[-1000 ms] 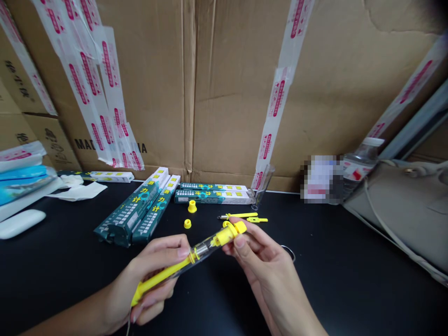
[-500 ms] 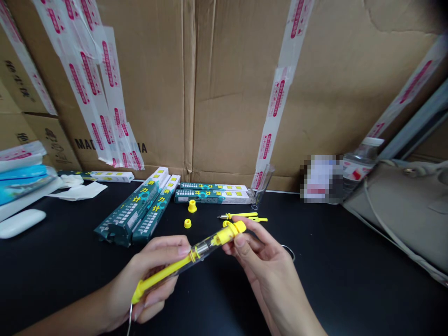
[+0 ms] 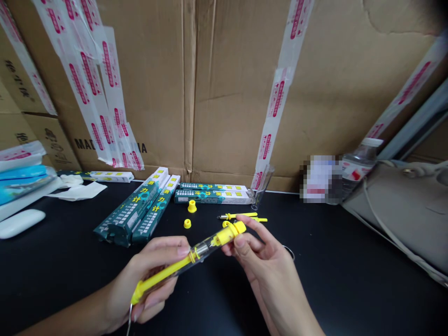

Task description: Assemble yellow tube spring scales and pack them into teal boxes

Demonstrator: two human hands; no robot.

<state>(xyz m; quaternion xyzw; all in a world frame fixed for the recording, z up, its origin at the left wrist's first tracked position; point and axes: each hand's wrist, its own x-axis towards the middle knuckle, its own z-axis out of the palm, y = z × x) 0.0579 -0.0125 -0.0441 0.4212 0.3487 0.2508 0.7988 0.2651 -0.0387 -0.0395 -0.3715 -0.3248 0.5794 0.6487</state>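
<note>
A tubular spring scale (image 3: 206, 248), clear with yellow inner parts, slants across the middle, its right end higher. My left hand (image 3: 154, 270) is wrapped round its lower half, thumb on top by a yellow ring. A metal hook (image 3: 129, 317) hangs from the low end. At the raised end, my right hand (image 3: 261, 256) pinches the yellow cap (image 3: 239, 228) between thumb and fingers. Beyond the hands lie two small yellow caps (image 3: 192, 206) and yellow rod parts (image 3: 243, 215), one with a metal tip. A clear tube (image 3: 262, 187) leans near the cardboard.
Green and white printed boxes (image 3: 136, 205) lie left of centre, with more boxes (image 3: 213, 196) along the back. Crumpled tissue (image 3: 79, 190) and a white rounded object (image 3: 23, 223) are at left. A plastic bottle (image 3: 360, 165) and a grey bag (image 3: 402, 214) stand at right. Cardboard (image 3: 231, 93) walls the back.
</note>
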